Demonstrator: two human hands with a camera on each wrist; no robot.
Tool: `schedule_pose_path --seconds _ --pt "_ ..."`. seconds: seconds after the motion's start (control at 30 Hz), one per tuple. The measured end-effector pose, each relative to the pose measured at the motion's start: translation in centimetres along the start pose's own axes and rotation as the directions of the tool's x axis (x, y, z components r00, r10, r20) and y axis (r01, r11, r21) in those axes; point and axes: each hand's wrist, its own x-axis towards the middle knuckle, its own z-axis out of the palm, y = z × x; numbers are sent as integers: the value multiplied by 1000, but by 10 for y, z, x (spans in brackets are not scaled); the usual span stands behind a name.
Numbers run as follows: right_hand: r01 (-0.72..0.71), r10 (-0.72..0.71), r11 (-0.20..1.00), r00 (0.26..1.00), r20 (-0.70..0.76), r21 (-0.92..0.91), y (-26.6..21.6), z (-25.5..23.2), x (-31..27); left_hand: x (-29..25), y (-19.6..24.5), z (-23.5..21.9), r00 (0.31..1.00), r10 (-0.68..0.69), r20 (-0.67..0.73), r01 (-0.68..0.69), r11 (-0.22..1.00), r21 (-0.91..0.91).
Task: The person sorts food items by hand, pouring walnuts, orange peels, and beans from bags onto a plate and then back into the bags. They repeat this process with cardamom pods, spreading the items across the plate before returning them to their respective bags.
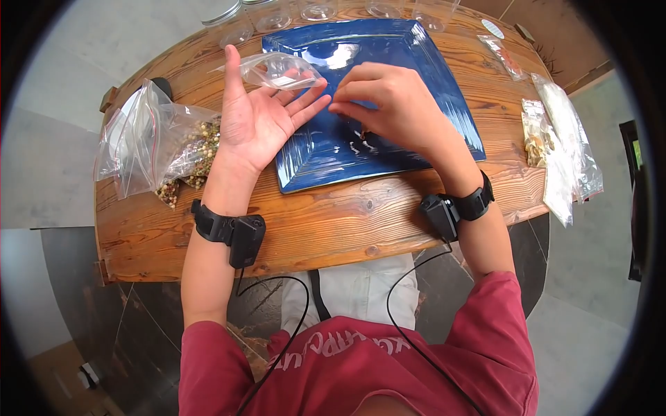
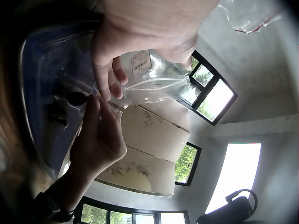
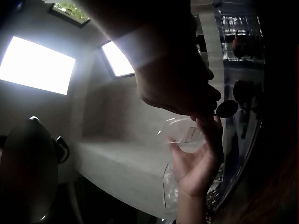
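My right grip (image 1: 392, 107) pinches a dark oval piece (image 3: 227, 108), which pokes out past my fingertips above the blue plate (image 1: 430, 73) on the worktop (image 1: 333, 222). Just to the left, my left grip (image 1: 263, 125) lies palm up, thumb and fingers spread, with a clear bag (image 1: 274, 68) against the fingers. A filled bag (image 1: 198, 152) rests farther left.

The head view is bright and mostly sharp, with white glare on the blue plate (image 1: 452, 104) and glints on the bag (image 1: 277, 68), while fisheye distortion bows the table (image 1: 368, 232) and blackens the corners. The left wrist view is dimmer and softer, one pane (image 2: 236, 172) blown out. Darkest is the right wrist view, its right hand (image 3: 180, 86) nearly silhouetted against burnt-out windows (image 3: 37, 65).
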Motion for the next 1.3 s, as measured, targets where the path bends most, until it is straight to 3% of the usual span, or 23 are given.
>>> schedule_pose_path --seconds 0.13,0.27,0.3,0.43,0.53,0.6,0.67,0.7,0.77,0.87,1.0,1.13,1.23,1.3 --pt "112 -57 978 955 -292 175 -12 -9 11 0 -2 0 1000 0 19 -2 998 64" --pt "117 -104 993 883 -458 0 -22 -8 9 -3 -9 6 999 -5 50 -3 987 162" --pt "179 -185 982 851 -491 -60 -20 -6 11 -4 -11 8 996 -43 84 29 986 163" --pt "247 -315 946 849 -425 -208 -15 -4 10 -12 -23 21 984 -111 140 77 970 229" --pt "208 -169 978 871 -461 33 -11 -7 11 -10 -20 15 968 -124 218 83 979 189" --pt "-50 137 970 923 -360 239 -18 -17 4 -6 -15 9 981 -106 164 91 991 97" --pt "-83 105 977 989 -102 198 -13 -29 7 -3 -6 1 982 -126 143 131 991 -23" --pt "-101 101 980 995 9 169 -8 -30 5 3 -2 -12 952 -161 259 198 972 -123" --pt "-127 101 986 969 228 104 4 -29 -1 1 0 -13 946 -166 277 214 964 -155" --pt "-319 274 948 839 470 18 13 -30 -7 0 1 -8 957 -157 243 196 970 -145" --pt "-407 329 912 802 499 52 15 -29 -5 -2 -2 -1 977 -116 177 129 989 -66" --pt "-179 138 955 974 179 239 1 -40 6 -3 -4 -1 979 -109 175 104 994 36" --pt "-65 114 920 988 -104 386 -10 -26 10 -4 -14 5 972 -123 200 110 991 74" --pt "-98 167 917 975 -148 387 -14 -20 11 -5 -19 9 968 -135 212 126 991 54"
